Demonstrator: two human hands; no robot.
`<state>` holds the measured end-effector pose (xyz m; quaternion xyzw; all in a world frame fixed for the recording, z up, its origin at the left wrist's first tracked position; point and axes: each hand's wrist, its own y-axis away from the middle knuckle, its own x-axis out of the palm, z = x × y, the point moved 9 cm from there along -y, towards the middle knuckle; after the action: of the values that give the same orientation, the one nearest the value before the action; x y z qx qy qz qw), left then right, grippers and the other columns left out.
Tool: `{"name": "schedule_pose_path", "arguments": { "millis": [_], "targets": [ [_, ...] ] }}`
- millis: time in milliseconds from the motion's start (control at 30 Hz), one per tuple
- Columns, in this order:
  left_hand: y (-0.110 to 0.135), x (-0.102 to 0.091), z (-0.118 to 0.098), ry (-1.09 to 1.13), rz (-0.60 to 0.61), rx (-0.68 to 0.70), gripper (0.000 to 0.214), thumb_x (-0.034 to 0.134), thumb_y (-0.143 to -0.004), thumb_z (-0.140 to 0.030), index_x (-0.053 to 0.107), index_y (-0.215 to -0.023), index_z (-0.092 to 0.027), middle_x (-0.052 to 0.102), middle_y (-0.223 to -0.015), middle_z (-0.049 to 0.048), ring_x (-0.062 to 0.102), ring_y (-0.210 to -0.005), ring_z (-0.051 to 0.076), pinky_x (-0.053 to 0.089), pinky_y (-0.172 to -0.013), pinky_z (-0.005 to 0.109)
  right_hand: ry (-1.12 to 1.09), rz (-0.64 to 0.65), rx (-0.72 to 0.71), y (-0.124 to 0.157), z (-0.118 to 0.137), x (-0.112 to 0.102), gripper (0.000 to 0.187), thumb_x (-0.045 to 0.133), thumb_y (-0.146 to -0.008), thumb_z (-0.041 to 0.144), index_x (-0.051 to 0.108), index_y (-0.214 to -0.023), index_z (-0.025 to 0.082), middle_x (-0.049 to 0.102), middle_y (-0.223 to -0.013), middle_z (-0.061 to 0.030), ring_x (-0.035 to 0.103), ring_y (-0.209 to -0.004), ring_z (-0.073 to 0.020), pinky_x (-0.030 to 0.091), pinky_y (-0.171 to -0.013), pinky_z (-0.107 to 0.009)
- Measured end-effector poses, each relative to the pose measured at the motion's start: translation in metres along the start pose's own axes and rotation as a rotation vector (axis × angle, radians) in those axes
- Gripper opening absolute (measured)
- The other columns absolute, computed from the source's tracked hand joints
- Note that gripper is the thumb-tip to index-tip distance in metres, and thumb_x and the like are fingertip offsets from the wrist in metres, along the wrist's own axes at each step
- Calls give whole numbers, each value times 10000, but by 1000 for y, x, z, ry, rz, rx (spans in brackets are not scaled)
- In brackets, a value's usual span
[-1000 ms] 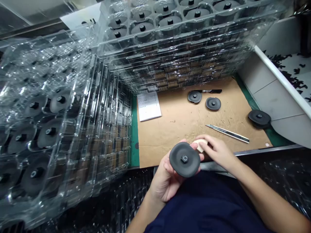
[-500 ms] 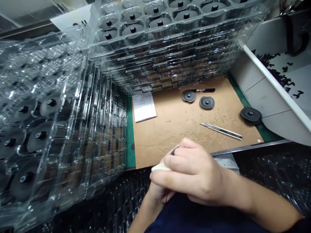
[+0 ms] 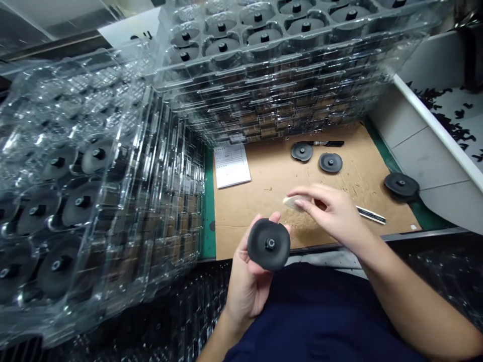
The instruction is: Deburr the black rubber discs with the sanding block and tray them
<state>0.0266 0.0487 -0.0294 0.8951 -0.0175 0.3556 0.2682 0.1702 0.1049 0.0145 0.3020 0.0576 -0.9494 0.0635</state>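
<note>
The left hand (image 3: 245,286) is palm up, fingers cupped around a black rubber disc (image 3: 268,245); the right hand (image 3: 330,213) hovers, fingers pinched together on a pale pad (image 3: 292,202)

Got a black rubbery disc (image 3: 258,254) sitting in my left hand (image 3: 247,286), face up, with a small hex nut (image 3: 269,244) dead center. My right hand (image 3: 328,213) is pinching a pale cream pad (image 3: 292,202) in its fingertips, just above the disc, not touching it.
</note>
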Motion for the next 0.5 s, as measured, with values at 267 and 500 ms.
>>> {"name": "schedule_pose_path", "arguments": {
  "millis": [267,500],
  "targets": [
    [-2,1,-1,5,60,-7,652,780,-535,-474,601,-1144,-327,611,-1232,47,607,-1058,257,465,-913,337,-46,54,183,33,-52,38,226,483,-887,284,669,-994,212,695,-922,-33,632,-808,-171,481,-697,-288],
    [-2,3,0,-40,13,18,523,792,-593,-389,646,-1077,-256,676,-1033,3,630,-920,164,480,-813,195,-17,-152,-354,16,84,-11,295,495,-880,123,570,-1147,225,672,-997,-7,596,-839,-132,393,-730,-290]
  ]
}}
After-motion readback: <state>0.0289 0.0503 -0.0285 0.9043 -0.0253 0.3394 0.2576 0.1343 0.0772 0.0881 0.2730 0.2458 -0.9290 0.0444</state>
